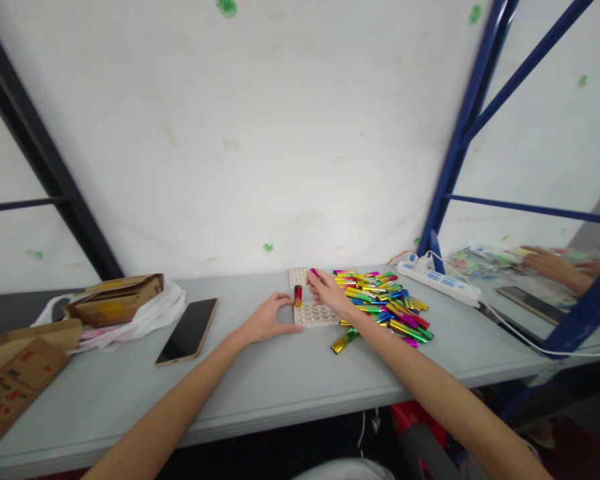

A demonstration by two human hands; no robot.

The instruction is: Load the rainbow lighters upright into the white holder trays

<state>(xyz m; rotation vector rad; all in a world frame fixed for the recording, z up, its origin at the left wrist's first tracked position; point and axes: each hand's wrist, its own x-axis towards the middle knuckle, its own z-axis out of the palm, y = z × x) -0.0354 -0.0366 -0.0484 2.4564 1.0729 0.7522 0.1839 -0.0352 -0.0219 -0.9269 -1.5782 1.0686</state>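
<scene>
Wall [300,133]: off-white, scuffed, dabbed with green marks; a black metal frame [45,140] stands left, a blue metal frame [453,153] right.
Counter [260,393]: pale grey, smooth, straight front edge.
Writing: dark red printing on the brown cardboard [23,380] at near left, too small to read.
Folded carton [115,300]: brown, creased, on a crumpled white plastic bag [173,303].
Phone [187,331]: flat, black glass, gold-toned rim, between the bag and the left hand [265,321].
Near tray [320,316]: cream, rows of round cups; the far tray [298,276], similar, lies behind it.
Red-and-gold tube [298,297]: shiny, cylindrical, upright at the near tray's left back corner.
Left hand, grip: thumb and fingers apart, spread at the near tray's left side, nearest to the upright tube.
Right hand [326,293], grip: fingertips closed on a purple tube [314,272] above the back of the near tray, its lower part hidden.
Tube pile [380,300]: metallic foil finish, gold, green, blue, red, magenta; loose, lying at mixed angles right of the trays.
Power strip [437,281]: white, long, with a plug and white cable, behind and right of the pile.
Beyond the blue frame: another person's hand [553,265] over colourful sheets [495,261]; a second phone [530,304] nearby.
</scene>
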